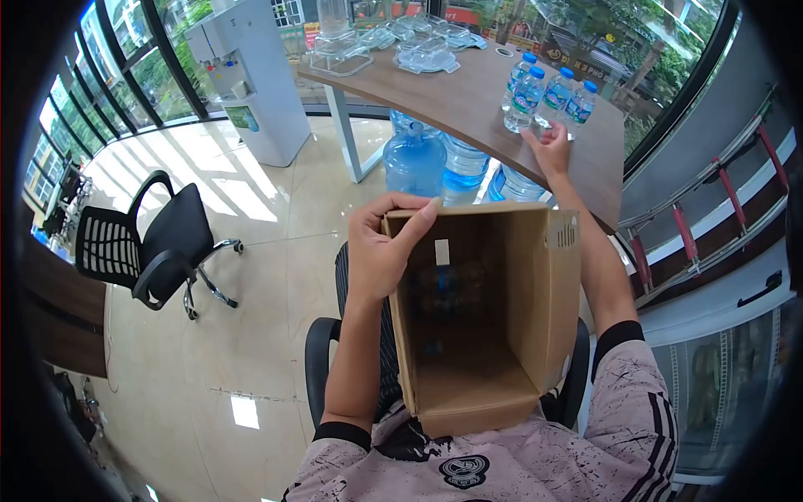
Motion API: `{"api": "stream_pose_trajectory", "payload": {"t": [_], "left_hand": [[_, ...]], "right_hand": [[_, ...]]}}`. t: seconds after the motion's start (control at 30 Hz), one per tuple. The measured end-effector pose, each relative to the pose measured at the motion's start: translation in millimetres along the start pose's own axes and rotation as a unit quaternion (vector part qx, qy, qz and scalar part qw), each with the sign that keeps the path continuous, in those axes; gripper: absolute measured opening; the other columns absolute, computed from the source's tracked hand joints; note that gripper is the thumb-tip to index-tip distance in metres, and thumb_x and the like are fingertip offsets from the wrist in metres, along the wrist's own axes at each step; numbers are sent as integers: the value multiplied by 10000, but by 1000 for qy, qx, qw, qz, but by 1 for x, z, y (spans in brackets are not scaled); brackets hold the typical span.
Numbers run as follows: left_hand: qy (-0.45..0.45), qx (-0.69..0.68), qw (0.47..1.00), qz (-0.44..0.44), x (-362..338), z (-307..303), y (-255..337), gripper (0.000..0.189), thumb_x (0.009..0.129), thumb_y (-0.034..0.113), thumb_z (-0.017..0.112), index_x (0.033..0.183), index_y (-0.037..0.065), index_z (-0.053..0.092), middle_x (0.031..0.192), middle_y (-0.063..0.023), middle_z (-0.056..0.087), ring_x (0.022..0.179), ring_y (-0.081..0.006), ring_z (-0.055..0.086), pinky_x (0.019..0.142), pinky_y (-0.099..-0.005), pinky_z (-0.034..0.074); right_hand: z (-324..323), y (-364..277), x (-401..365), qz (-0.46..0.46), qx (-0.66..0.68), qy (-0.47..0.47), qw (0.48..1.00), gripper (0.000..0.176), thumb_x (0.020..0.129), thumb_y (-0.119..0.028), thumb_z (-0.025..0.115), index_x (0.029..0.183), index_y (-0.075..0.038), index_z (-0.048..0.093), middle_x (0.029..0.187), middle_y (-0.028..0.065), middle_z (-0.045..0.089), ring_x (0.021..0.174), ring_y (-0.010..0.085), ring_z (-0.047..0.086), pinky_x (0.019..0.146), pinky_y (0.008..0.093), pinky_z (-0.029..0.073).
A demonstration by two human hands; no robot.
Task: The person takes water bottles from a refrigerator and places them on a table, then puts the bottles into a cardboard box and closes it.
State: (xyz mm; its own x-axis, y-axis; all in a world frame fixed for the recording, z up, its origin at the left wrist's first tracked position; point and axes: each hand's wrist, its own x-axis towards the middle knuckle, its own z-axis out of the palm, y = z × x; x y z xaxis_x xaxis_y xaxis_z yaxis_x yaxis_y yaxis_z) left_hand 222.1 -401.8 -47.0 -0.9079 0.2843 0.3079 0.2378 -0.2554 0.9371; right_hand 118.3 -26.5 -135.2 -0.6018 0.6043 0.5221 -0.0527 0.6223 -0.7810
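Observation:
My left hand (386,243) grips the upper left rim of an open cardboard box (565,309), thumb over the edge. The box rests against my body with its opening facing me. In its shadowed inside, a clear plastic bottle (452,289) with a blue cap or label shows dimly. My right hand (549,153) is stretched out past the box to the wooden table, thumb and fingers apart. Its fingertips are right at the lower part of several small water bottles (524,102) with blue caps, standing upright in a cluster.
Clear plastic packs (427,54) lie at the far end of the table (452,92). Large blue water jugs (416,159) stand underneath. A water dispenser (251,92) and a black office chair (171,238) are to the left. A folded ladder (723,201) leans at the right.

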Motion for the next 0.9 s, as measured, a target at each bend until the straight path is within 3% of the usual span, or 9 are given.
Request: {"api": "stream_pose_trajectory", "payload": {"t": [0.1, 0.27, 0.5, 0.63, 0.7, 0.83, 0.9], "left_hand": [[-14, 7, 1000, -26, 7, 8, -7, 93, 822, 81, 663, 852, -5, 674, 831, -56, 673, 754, -72, 598, 701, -196, 456], [-37, 1, 999, -36, 21, 17, -12, 112, 825, 98, 668, 851, -10, 679, 780, -24, 649, 713, -53, 561, 655, -184, 431], [-33, 10, 998, -49, 27, 24, -11, 122, 812, 125, 684, 838, 5, 679, 759, -9, 637, 695, -43, 545, 633, -185, 423], [-27, -2, 999, -44, 26, 17, -13, 145, 809, 154, 692, 829, 11, 674, 740, 4, 627, 689, -36, 539, 626, -183, 418], [-21, -6, 999, -48, 24, 15, -12, 153, 810, 163, 693, 824, 12, 673, 733, 8, 624, 684, -34, 535, 623, -182, 416], [-10, 6, 999, -41, 22, 12, -10, 172, 808, 184, 698, 814, 14, 670, 713, 13, 616, 663, -28, 524, 603, -181, 413], [-7, 3, 999, -36, 20, 10, -8, 176, 807, 187, 700, 812, 14, 669, 707, 14, 613, 656, -27, 521, 598, -181, 414]], "right_hand": [[12, -19, 13, 10, -75, 35, 997, 890, 542, -499, 828, 1165, 30, 475, 972, 121, 550, 863, 205, 549, 765, 326, 472], [39, -13, 42, 11, -64, 79, 995, 868, 534, -495, 831, 1123, 30, 467, 1059, 173, 572, 961, 282, 573, 831, 382, 464], [44, -1, 43, 8, -65, 74, 995, 780, 546, -420, 843, 1095, 19, 505, 1018, 169, 607, 913, 281, 598, 830, 373, 465], [27, -19, 32, 21, 8, 41, 999, 697, 569, -315, 852, 1086, 18, 525, 978, 122, 618, 890, 218, 597, 809, 325, 458], [12, -29, 29, 61, 219, -47, 973, 635, 604, -235, 842, 1098, 11, 529, 974, 97, 623, 886, 184, 593, 805, 293, 452], [-41, -91, 25, 6, 307, -164, 938, 574, 632, -169, 827, 1096, 5, 537, 981, 77, 629, 924, 164, 595, 820, 281, 454], [-75, -130, 21, -68, 289, -277, 914, 564, 685, -100, 771, 1166, -5, 492, 1046, 80, 621, 971, 191, 602, 912, 321, 438]]}}
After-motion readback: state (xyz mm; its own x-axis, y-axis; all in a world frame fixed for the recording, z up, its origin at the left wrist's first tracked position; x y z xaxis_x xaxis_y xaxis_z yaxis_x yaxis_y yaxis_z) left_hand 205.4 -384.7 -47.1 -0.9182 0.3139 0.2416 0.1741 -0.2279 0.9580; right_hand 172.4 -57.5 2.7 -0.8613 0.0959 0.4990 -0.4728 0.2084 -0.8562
